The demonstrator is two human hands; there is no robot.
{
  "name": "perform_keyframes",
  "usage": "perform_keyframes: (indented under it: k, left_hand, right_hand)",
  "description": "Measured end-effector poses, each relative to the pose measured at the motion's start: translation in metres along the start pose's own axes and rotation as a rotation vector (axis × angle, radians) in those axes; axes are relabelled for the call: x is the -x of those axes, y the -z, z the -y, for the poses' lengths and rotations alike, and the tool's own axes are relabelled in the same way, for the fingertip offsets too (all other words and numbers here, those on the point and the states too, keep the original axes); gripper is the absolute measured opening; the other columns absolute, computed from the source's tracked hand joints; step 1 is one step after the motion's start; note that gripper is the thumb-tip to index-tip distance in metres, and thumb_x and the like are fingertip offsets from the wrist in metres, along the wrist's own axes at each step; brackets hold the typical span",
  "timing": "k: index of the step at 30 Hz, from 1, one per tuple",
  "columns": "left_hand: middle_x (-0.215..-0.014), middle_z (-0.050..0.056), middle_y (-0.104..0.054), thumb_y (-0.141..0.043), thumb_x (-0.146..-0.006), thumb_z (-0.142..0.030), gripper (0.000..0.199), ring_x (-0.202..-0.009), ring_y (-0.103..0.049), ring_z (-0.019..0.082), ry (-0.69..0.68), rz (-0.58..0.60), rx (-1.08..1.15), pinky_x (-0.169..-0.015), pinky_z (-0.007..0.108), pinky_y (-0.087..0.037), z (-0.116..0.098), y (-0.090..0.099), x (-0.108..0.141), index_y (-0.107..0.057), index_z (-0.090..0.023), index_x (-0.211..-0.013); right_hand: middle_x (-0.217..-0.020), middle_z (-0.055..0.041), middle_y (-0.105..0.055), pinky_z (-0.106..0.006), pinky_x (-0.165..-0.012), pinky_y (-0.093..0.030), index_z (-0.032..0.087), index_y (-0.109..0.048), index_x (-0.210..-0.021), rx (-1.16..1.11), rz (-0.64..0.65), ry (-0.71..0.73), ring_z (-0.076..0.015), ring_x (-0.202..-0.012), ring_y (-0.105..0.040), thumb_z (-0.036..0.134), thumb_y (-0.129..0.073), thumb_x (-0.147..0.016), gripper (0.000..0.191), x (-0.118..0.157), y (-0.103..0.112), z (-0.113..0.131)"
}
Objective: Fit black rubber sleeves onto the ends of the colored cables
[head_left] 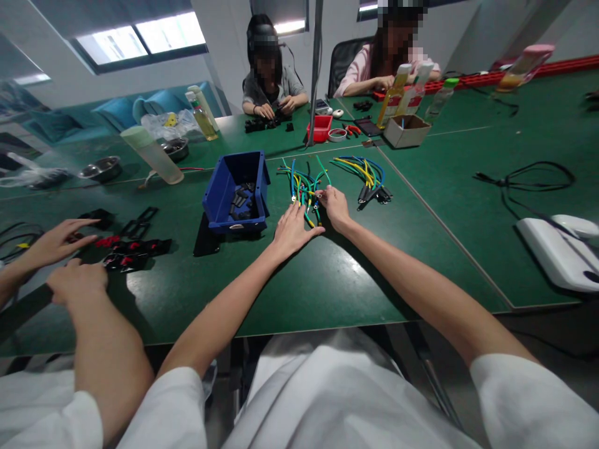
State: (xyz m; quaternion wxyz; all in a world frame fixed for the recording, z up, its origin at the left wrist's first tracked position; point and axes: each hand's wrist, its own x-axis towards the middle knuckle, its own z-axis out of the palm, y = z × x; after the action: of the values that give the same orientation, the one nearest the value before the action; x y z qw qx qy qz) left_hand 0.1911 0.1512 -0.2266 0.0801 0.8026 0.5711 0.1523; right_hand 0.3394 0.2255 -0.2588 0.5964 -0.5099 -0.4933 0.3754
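Observation:
A loose pile of short blue, green and yellow wires [299, 178] lies on the green table in front of me. My left hand [292, 227] rests palm down at the pile's near edge, fingers stretched over the wire ends. At the pile's right side, my right hand [336, 206] pinches a green wire [324, 169] near its metal terminal. Further right sits a second bundle of wires [367, 171] with black sleeves on its near ends. Left of the pile stands a blue bin [218, 187] holding several black sleeves [241, 198].
At my left, a co-worker's hands [77, 280] are over black and red parts [135, 249]. Two people sit across the table. A post [316, 75], a red tray [321, 129], a cardboard box [407, 132] and bottles stand ahead. A white device [556, 252] and a black cable [533, 178] lie right.

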Motion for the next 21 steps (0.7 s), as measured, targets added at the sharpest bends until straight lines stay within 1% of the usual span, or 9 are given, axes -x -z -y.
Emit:
perform_keyframes:
  k: [3,5,7,9,11,12,16,19,21]
  left_hand:
    - [-0.149,0.016,-0.043,-0.049,-0.09,-0.059,0.068,-0.14,-0.038,0.027,-0.016,-0.024,-0.029,-0.116,0.038,-0.029,0.004,0.002,-0.005,-0.048,-0.012,-0.138]
    - [-0.146,0.017,-0.046,-0.046,-0.092,-0.057,0.064,-0.137,-0.042,0.026,-0.019,-0.055,-0.028,-0.116,0.037,-0.03,0.005,0.002,-0.006,-0.049,-0.011,-0.137]
    - [-0.148,0.017,-0.044,-0.049,-0.088,-0.062,0.072,-0.137,-0.041,0.027,-0.039,-0.064,-0.018,-0.115,0.039,-0.031,0.004,0.003,-0.005,-0.048,-0.011,-0.138]
    - [-0.151,0.017,-0.039,-0.055,-0.079,-0.071,0.085,-0.139,-0.038,0.031,-0.066,-0.05,-0.01,-0.115,0.042,-0.031,0.002,0.002,-0.002,-0.045,-0.013,-0.141]
    - [-0.153,0.015,-0.037,-0.058,-0.076,-0.072,0.089,-0.141,-0.035,0.032,-0.07,-0.036,-0.01,-0.115,0.044,-0.031,0.001,0.002,0.001,-0.043,-0.014,-0.142]
    - [-0.153,0.015,-0.038,-0.058,-0.078,-0.07,0.085,-0.141,-0.035,0.031,-0.061,-0.035,-0.016,-0.116,0.043,-0.031,0.0,0.001,0.001,-0.044,-0.014,-0.141]
    - [-0.147,0.014,-0.046,-0.052,-0.09,-0.054,0.059,-0.137,-0.042,0.027,-0.039,-0.078,-0.047,-0.115,0.037,-0.032,-0.001,0.001,-0.001,-0.053,-0.012,-0.132]
    - [-0.14,0.014,-0.053,-0.05,-0.093,-0.048,0.047,-0.131,-0.048,0.025,-0.038,-0.102,-0.071,-0.11,0.035,-0.037,-0.004,0.002,-0.003,-0.057,-0.014,-0.125]
    - [-0.134,0.013,-0.058,-0.049,-0.095,-0.046,0.041,-0.125,-0.053,0.024,-0.034,-0.1,-0.089,-0.105,0.034,-0.041,-0.007,0.005,-0.001,-0.059,-0.016,-0.121]
  right_hand:
    - [-0.084,-0.0067,-0.073,-0.033,-0.079,-0.05,0.02,-0.055,-0.076,0.028,0.015,0.007,-0.0175,-0.081,-0.066,0.06,-0.036,-0.092,0.047,0.003,0.0,0.006]
    - [-0.082,-0.0068,-0.073,-0.032,-0.078,-0.049,0.02,-0.054,-0.075,0.048,0.023,0.014,-0.0175,-0.078,-0.065,0.06,-0.037,-0.092,0.047,0.006,0.001,0.009]
    - [-0.08,-0.0069,-0.074,-0.032,-0.077,-0.048,0.021,-0.052,-0.073,0.062,0.027,0.018,-0.0177,-0.076,-0.065,0.061,-0.038,-0.092,0.047,0.007,0.001,0.013]
    - [-0.078,-0.0072,-0.074,-0.032,-0.076,-0.048,0.021,-0.051,-0.072,0.066,0.032,0.016,-0.0181,-0.074,-0.064,0.061,-0.038,-0.091,0.047,0.008,0.001,0.015]
    - [-0.077,-0.0073,-0.074,-0.032,-0.076,-0.048,0.02,-0.052,-0.073,0.065,0.042,0.015,-0.0182,-0.074,-0.064,0.061,-0.037,-0.092,0.047,0.008,0.001,0.016]
    - [-0.077,-0.0073,-0.073,-0.032,-0.077,-0.048,0.02,-0.052,-0.073,0.064,0.048,0.017,-0.0181,-0.074,-0.064,0.06,-0.037,-0.092,0.047,0.008,0.001,0.016]
    - [-0.079,-0.0062,-0.071,-0.032,-0.078,-0.047,0.02,-0.054,-0.074,0.069,0.036,0.045,-0.0179,-0.077,-0.064,0.059,-0.036,-0.093,0.047,0.01,0.002,0.017]
    - [-0.081,-0.005,-0.068,-0.03,-0.077,-0.047,0.02,-0.056,-0.076,0.088,-0.008,0.078,-0.0176,-0.081,-0.063,0.061,-0.034,-0.093,0.05,0.013,0.004,0.02]
    - [-0.08,-0.004,-0.066,-0.029,-0.075,-0.047,0.019,-0.06,-0.082,0.087,-0.002,0.096,-0.0171,-0.08,-0.062,0.062,-0.03,-0.093,0.054,0.015,0.005,0.025]
